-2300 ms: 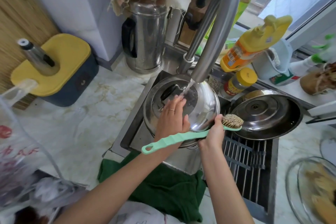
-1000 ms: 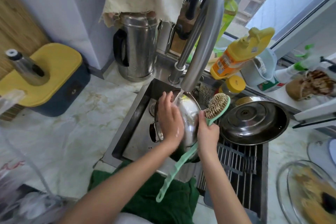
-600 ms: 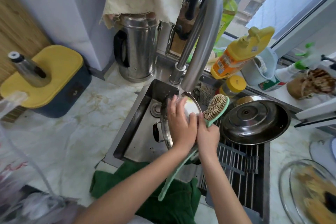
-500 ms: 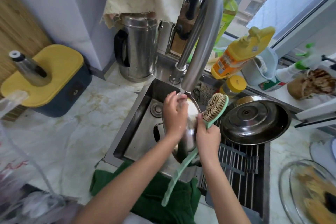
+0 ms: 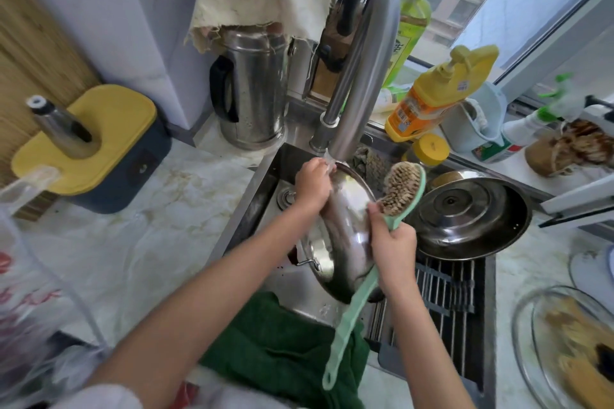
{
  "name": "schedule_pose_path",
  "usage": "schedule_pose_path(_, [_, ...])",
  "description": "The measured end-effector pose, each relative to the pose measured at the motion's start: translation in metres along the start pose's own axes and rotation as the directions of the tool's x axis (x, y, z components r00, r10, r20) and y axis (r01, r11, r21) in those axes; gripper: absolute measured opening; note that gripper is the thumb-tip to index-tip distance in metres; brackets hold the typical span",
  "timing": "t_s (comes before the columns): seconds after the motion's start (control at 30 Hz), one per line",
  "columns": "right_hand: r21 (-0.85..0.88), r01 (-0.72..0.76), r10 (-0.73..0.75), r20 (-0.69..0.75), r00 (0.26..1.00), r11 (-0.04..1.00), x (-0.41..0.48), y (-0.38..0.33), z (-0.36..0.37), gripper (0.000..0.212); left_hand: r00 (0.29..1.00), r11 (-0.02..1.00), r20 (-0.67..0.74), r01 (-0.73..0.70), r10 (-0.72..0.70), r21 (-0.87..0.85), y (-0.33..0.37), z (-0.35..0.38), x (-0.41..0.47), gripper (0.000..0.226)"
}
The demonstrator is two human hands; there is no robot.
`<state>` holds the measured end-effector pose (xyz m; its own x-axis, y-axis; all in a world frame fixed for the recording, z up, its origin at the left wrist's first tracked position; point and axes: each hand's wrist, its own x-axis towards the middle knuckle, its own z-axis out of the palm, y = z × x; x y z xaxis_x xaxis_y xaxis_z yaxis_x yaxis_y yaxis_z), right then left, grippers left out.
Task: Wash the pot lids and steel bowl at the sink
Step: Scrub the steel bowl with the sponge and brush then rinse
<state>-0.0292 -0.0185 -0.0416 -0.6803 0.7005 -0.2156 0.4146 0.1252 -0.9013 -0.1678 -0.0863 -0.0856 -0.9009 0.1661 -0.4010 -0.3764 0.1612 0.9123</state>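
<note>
A pale marble counter (image 5: 159, 209) surrounds a steel sink (image 5: 262, 183) below a window. A curved steel tap (image 5: 362, 76) runs a thin stream onto the work.

The round steel pot lid (image 5: 349, 229) stands on edge over the basin. The left hand (image 5: 312, 186) is curled over its upper rim, directly under the water. The right hand (image 5: 393, 249) is closed round the mint-green long-handled scrubbing brush (image 5: 398, 192), whose bristles point up and sit off the metal. Its knuckles lie against the lid's near rim; whether it also pinches that rim cannot be told.

Risks, as judged:
- The lid is wet and held by its edge, so a loosened left grip would likely drop it into the basin.
- If the right hand steadies the lid while holding the brush, its control of both is weak.
- The stream striking the fingers may spray onto the counter.

Containers:
- A second steel lid with a centre knob (image 5: 465, 212) lies over the black drain rack (image 5: 445, 289). Whether a bowl sits under it is unclear.
- A glass dish (image 5: 523, 335) at the right holds brownish food, blurred.
- An orange-and-yellow pump bottle (image 5: 438, 93), a yellow-capped jar (image 5: 430, 146) and a steel jug (image 5: 252, 93) stand behind the sink. Their fill cannot be seen.
- A wooden block (image 5: 332, 56) holds black-handled knives.
</note>
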Motion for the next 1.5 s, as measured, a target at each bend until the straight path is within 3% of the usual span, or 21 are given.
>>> schedule_pose_path(0.1, [0.245, -0.141, 0.14, 0.02, 0.99, 0.959, 0.006, -0.001, -0.024, 0.022, 0.979, 0.982, 0.181, 0.057, -0.089, 0.178, -0.003, -0.008, 0.029, 0.038])
schedule_pose_path(0.17, [0.368, -0.213, 0.219, 0.026, 0.975, 0.905, 0.014, 0.004, -0.037, 0.018, 0.976, 0.987, 0.216, -0.023, -0.012, 0.159, -0.013, -0.016, 0.031, 0.036])
schedule_pose_path(0.23, [0.485, -0.274, 0.297, 0.032, 0.954, 0.83, 0.019, 0.008, -0.044, 0.044, 0.971, 0.989, 0.231, -0.09, 0.062, 0.113, -0.023, -0.029, 0.014, 0.04])
schedule_pose_path(0.3, [0.589, -0.308, 0.369, 0.018, 0.929, 0.747, 0.023, 0.009, -0.048, 0.055, 0.986, 0.998, 0.156, -0.065, 0.061, 0.02, -0.035, -0.031, -0.009, 0.04])
schedule_pose_path(0.4, [0.722, -0.338, 0.462, 0.029, 0.887, 0.604, 0.033, 0.008, -0.05, 0.043, 0.995, 0.997, 0.071, 0.069, -0.066, -0.044, -0.043, -0.021, -0.06, 0.047])
schedule_pose_path(0.47, [0.768, -0.386, 0.542, 0.06, 0.838, 0.511, 0.036, 0.007, -0.047, 0.045, 0.998, 0.996, 0.063, 0.033, -0.028, -0.083, -0.039, -0.012, -0.082, 0.051])
schedule_pose_path(0.57, [0.777, -0.464, 0.623, 0.119, 0.773, 0.426, 0.029, 0.015, -0.04, 0.051, 0.998, 0.994, -0.059, -0.026, 0.02, -0.109, -0.024, -0.018, -0.049, 0.044])
schedule_pose_path(0.67, [0.748, -0.513, 0.632, 0.164, 0.758, 0.421, 0.021, 0.022, -0.039, 0.055, 0.995, 0.988, -0.044, 0.087, -0.093, -0.124, -0.013, -0.033, -0.002, 0.036])
schedule_pose_path(0.77, [0.754, -0.517, 0.636, 0.175, 0.752, 0.405, 0.023, 0.026, -0.037, 0.055, 0.998, 0.997, -0.027, 0.057, -0.056, 0.058, -0.022, -0.032, -0.016, 0.04])
schedule_pose_path(0.9, [0.771, -0.519, 0.644, 0.192, 0.741, 0.368, 0.032, 0.024, -0.023, 0.056, 0.986, 0.963, 0.011, -0.162, 0.164, 0.214, -0.038, -0.028, -0.086, 0.057])
schedule_pose_path(1.0, [0.779, -0.541, 0.654, 0.234, 0.72, 0.317, 0.034, 0.026, -0.011, 0.055, 0.93, 0.804, 0.148, -0.365, 0.336, 0.47, -0.044, -0.033, -0.117, 0.059])
schedule_pose_path(1.07, [0.755, -0.561, 0.652, 0.24, 0.719, 0.341, 0.032, 0.026, -0.007, 0.055, 0.889, 0.7, 0.209, -0.451, 0.407, 0.554, -0.045, -0.04, -0.11, 0.058])
schedule_pose_path(1.2, [0.71, -0.584, 0.643, 0.241, 0.727, 0.394, 0.027, 0.026, -0.008, 0.061, 0.896, 0.736, 0.195, -0.439, 0.398, 0.515, -0.038, -0.062, -0.055, 0.048])
schedule_pose_path(1.37, [0.713, -0.587, 0.644, 0.249, 0.723, 0.383, 0.028, 0.031, -0.011, 0.06, 0.823, 0.75, 0.204, -0.567, 0.53, 0.34, -0.048, -0.068, -0.074, 0.019])
schedule_pose_path(1.43, [0.717, -0.588, 0.628, 0.271, 0.729, 0.374, 0.028, 0.032, -0.014, 0.058, 0.777, 0.698, 0.229, -0.628, 0.587, 0.343, -0.052, -0.069, -0.086, 0.022])
schedule_pose_path(1.5, [0.69, -0.602, 0.615, 0.283, 0.736, 0.403, 0.027, 0.037, -0.019, 0.058, 0.779, 0.66, 0.272, -0.625, 0.566, 0.417, -0.046, -0.066, -0.073, 0.036])
